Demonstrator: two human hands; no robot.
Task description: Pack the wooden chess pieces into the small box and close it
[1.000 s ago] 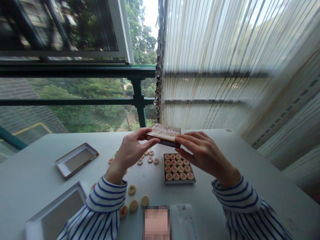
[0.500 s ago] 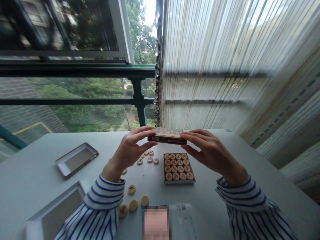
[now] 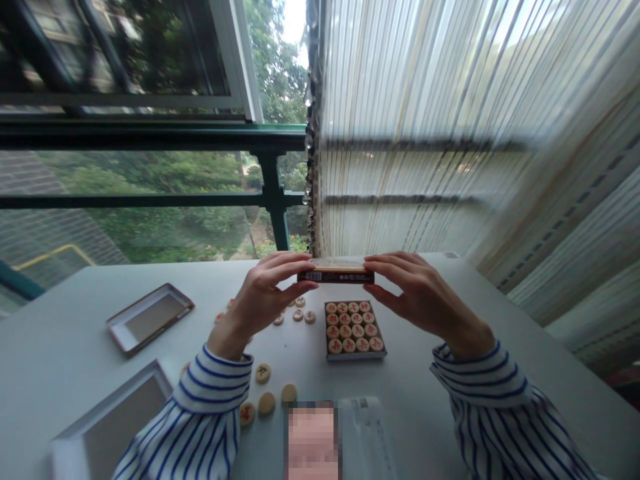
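Note:
My left hand [image 3: 265, 293] and my right hand [image 3: 415, 293] hold a flat box lid [image 3: 336, 275] level above the table, gripping it at its two ends between thumbs and fingers. Its near side is dark, with a barcode and small print; its top is pale. Whether it is hollow underneath does not show. Below and a little nearer sits a square box tray [image 3: 356, 358], filled with rows of round Chinese chess pieces [image 3: 357, 331] marked in red. Loose chess pieces [image 3: 299, 315] lie beyond my left wrist, partly hidden by it.
An open, shallow lid [image 3: 150, 319] with a brown rim lies at the left. Nearer is a larger open tray [image 3: 113, 400], partly behind my left sleeve. Several more pieces [image 3: 267, 403] and a clear plastic packet [image 3: 367, 433] are near the front. A string curtain [image 3: 425, 133] hangs behind.
Between my hands the lid has gone from slightly tilted to nearly level, so less of its top shows. My right hand has risen slightly. The whole view has shifted a little.

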